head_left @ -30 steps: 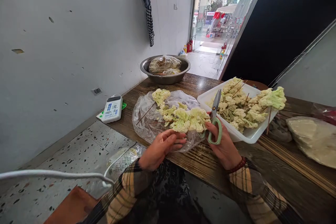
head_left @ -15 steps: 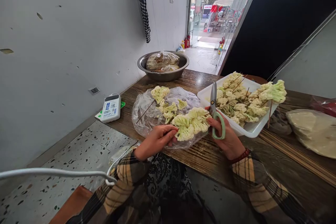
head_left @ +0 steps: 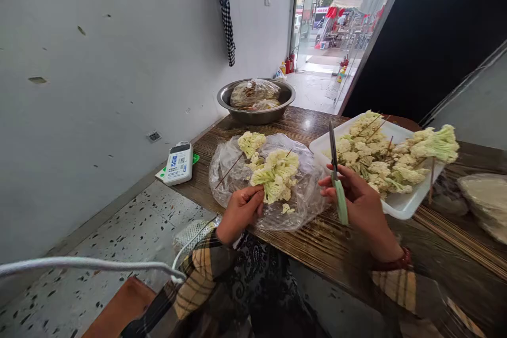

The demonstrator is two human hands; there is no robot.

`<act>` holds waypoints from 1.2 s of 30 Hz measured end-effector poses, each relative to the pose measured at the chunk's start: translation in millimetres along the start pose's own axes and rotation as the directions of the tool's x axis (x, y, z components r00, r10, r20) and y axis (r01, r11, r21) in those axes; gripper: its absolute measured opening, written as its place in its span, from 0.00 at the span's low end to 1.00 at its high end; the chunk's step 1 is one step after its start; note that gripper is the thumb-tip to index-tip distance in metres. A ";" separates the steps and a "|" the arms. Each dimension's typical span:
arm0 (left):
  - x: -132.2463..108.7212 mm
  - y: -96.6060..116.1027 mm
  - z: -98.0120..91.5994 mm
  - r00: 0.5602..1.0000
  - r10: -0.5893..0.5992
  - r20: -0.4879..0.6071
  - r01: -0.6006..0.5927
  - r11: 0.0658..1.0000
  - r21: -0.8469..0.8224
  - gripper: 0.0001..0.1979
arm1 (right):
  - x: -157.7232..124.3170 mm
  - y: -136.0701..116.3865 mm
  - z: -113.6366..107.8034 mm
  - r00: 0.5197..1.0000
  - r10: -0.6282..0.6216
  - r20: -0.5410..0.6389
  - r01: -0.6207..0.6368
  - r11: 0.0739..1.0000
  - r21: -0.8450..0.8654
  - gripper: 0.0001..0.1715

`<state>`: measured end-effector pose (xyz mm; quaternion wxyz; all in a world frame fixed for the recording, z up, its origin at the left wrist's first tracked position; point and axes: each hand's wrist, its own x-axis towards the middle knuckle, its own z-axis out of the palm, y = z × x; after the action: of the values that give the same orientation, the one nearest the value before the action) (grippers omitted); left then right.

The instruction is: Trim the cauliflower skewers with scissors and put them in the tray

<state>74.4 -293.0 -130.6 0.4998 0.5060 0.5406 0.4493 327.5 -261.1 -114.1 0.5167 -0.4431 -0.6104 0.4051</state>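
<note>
Pale grey wall, chipped in several spots, runs along the left towards a tall glass door that looks onto a street, and beside it stands a dark brown wooden bench with ridged grain. On the bench a crumpled sheet of clear plastic is spread out, and above it the left hand pinches the near edge of a pale cream-and-green cauliflower cluster between thumb and curled fingers. This cluster has knobbly, crumbly-looking cream tops and smooth, light green stems that fan out towards the hand; a short brown stick tip pokes out at its upper right. Behind it, to the left, lies a smaller yellowish floret with a thin brown skewer slanting down from it, and a small loose crumb of floret rests in front.

The right hand, its fingers partly spread, is closed loosely around green-handled metal scissors, blades together and pointing up. Just beyond it, a white rectangular plastic tub is heaped with cream cauliflower pieces, several pierced by brown sticks; one greener piece overhangs the right rim. Farther back sits a round steel basin containing plastic-wrapped bundles.
</note>
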 end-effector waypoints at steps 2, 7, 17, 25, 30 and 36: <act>-0.2 -4.0 5.0 0.999 -0.034 -0.042 0.032 0.998 -0.044 0.18 | -1.6 0.4 -4.6 0.991 -0.126 0.035 0.131 0.960 -0.248 0.28; 2.2 -12.4 17.0 0.994 -0.048 -0.098 0.035 0.991 -0.130 0.20 | -3.7 -2.6 -13.3 0.910 -0.294 0.293 0.415 0.675 -0.611 0.26; 4.9 -23.3 19.2 0.981 0.076 -0.180 -0.091 0.993 -0.079 0.17 | -11.0 -38.3 -38.8 0.880 -0.139 0.455 0.475 0.281 -0.834 0.24; 6.7 -27.1 17.2 0.966 0.164 -0.198 -0.162 0.986 0.027 0.14 | -18.9 -61.8 -23.4 0.864 -0.089 0.496 0.504 0.122 -0.855 0.25; 5.7 -24.6 14.0 0.971 0.174 -0.162 -0.163 0.984 0.077 0.21 | -28.0 -63.7 -13.0 0.851 -0.017 0.526 0.523 0.131 -0.842 0.27; 7.6 -27.2 16.3 0.975 0.115 -0.189 -0.130 0.989 -0.066 0.15 | -29.2 -62.3 -25.7 0.876 -0.079 0.475 0.482 0.169 -0.860 0.25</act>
<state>88.1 -288.0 -159.8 0.4381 0.4746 0.5346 0.5450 347.5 -305.6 -59.1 0.0892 -0.4687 -0.8733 -0.0987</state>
